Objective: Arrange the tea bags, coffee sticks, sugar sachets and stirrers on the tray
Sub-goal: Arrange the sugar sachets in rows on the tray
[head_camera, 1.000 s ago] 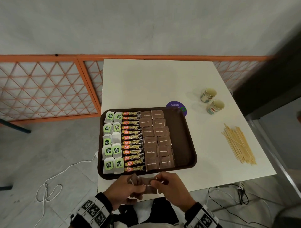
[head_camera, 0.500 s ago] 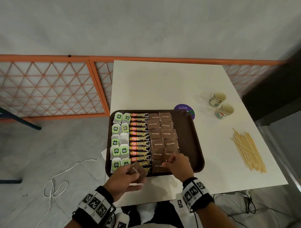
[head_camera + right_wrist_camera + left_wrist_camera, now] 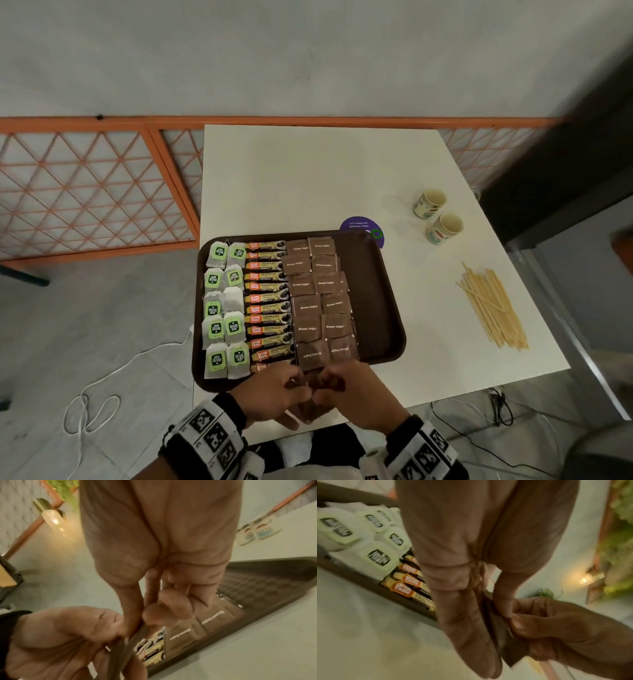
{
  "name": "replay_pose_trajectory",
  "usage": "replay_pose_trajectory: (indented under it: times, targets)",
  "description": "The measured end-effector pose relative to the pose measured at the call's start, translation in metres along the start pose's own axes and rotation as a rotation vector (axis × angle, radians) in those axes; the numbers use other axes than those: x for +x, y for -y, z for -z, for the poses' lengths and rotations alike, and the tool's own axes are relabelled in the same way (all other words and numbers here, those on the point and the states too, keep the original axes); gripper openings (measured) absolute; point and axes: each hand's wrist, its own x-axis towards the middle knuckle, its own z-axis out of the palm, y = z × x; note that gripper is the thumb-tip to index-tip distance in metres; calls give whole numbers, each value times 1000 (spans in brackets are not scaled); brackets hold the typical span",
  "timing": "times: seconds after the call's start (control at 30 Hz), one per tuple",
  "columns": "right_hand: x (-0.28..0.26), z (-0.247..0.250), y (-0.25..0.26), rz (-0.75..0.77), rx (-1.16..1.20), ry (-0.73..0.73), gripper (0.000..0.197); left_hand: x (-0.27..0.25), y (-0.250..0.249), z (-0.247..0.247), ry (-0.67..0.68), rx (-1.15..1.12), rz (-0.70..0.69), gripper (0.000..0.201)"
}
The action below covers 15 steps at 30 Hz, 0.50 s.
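Tray (image 3: 380,274): only free room is the bare strip down its right side, btwn the sugar sachets (image 3: 322,294) and the right rim. Rest is packed w/ tea bags (image 3: 226,308) at left, coffee sticks (image 3: 270,301) in the middle. Near rim is blocked by both hands, left hand (image 3: 274,390) & right hand (image 3: 356,390), meeting over it. White table (image 3: 308,178) is open beyond the tray. Right side: two paper cups (image 3: 438,216) and stirrers (image 3: 489,308), w/ a clear lane btwn them and the tray.
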Motion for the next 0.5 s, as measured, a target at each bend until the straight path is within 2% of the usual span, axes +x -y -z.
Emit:
replay_pose_trajectory:
  times: [0.07, 0.13, 0.2, 0.27, 0.3, 0.4, 0.5]
  targets:
    - [-3, 4, -6, -14, -27, 96, 13, 7, 0, -3, -22, 169, -10, 7]
    - [-3, 7, -14, -27, 8, 43, 8, 13, 2, -6, -94, 166, -46, 9]
    - [-4, 10, -19, -42, 126, -60, 3, 18, 2, -9, -176, -78, -56, 7]
    - [-5, 13, -21, -65, 306, -117, 5, 21, -3, -13, -190, -349, -39, 4]
    - [-4, 14, -21, -94, 365, -144, 8, 23, -4, -14, -187, -400, -19, 8]
    - [11, 25, -31, -203, 377, -243, 18, 28, -5, -15, -180, -275, 58, 14]
    - [32, 36, -44, -265, 203, -257, 25, 28, -3, -8, -220, -164, 100, 21]
